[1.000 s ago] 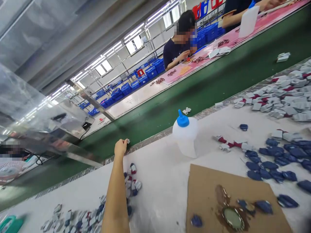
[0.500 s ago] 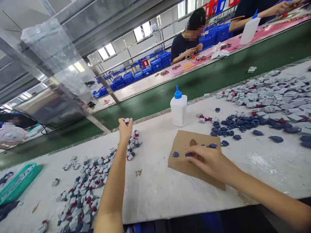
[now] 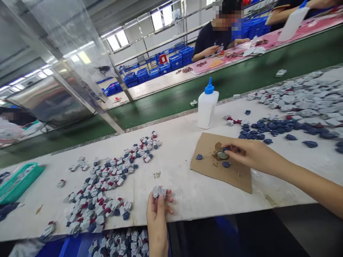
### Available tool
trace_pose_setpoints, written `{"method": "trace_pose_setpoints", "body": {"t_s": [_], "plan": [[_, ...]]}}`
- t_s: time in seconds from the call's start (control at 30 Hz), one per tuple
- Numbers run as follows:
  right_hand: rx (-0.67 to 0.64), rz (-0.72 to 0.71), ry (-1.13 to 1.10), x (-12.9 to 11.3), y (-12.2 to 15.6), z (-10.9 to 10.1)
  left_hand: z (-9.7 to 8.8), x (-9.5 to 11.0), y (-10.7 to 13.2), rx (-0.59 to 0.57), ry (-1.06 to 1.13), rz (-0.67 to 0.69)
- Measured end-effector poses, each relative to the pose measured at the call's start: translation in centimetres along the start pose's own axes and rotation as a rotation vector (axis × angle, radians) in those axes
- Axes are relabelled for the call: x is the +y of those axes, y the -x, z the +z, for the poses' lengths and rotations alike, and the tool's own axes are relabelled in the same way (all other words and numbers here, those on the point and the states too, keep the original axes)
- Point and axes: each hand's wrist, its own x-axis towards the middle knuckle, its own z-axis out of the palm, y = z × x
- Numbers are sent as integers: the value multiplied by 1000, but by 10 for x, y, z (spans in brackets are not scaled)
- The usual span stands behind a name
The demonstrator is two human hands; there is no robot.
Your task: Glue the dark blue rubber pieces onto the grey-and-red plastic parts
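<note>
The hands are well apart: at the near edge of the white table (image 3: 177, 142), the left hand (image 3: 158, 217) clamps one boxy, light grey piece (image 3: 158, 192). At right, over one brown cardboard sheet (image 3: 210, 173), the right hand (image 3: 242, 151) touches one crumpled-looking dark blue piece (image 3: 225, 149), grip uncertain. Counted: one round dish (image 3: 222, 155), two loose blue pieces (image 3: 198, 157), one bottle (image 3: 207, 110) beyond.
</note>
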Motion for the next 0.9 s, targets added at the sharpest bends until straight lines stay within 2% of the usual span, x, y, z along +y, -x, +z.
{"method": "trace_pose_setpoints", "body": {"t_s": [0.1, 0.27, 0.47, 0.53, 0.67, 0.8, 0.9], "plan": [[-4, -3, 22, 0, 5, 0, 20, -5, 7, 28, 105, -50], [4, -81, 123, 3, 9, 14, 55, -5, 18, -88, 160, -113], [18, -90, 102, -3, 2, 18, 78, -6, 25, -69, 156, -99], [74, -33, 15, -15, 4, 13, 82, -3, 28, -68, 171, -97], [202, 122, -372, -61, 15, 0, 87, 2, 34, -119, 165, -70], [179, 61, -519, -101, 24, -6, 87, 4, 39, -182, 89, -11], [148, -15, -512, -111, 26, -3, 84, 4, 42, -205, 67, 52]]}}
